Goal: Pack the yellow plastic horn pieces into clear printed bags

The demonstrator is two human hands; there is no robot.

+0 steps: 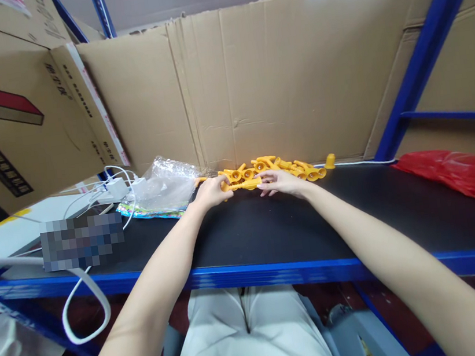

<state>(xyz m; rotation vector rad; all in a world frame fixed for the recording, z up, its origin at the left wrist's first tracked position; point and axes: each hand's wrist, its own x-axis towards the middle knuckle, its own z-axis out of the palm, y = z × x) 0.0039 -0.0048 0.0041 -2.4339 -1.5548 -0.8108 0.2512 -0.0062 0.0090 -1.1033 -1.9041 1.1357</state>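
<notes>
We stretch both our bare arms out in front of us. Our left arm [160, 273] reaches up and in from the bottom left, and our right arm [389, 245] slants in from the bottom right. Our left hand [212, 192] has its fingers [219, 181] bent in a small, tight pinch. Our right hand [280, 182] sits near it, back side up, with its fingers bent and a bit apart, pointing toward the left one. Our hands do not touch.

Red plastic [465, 176] near blue post [426, 54]
</notes>
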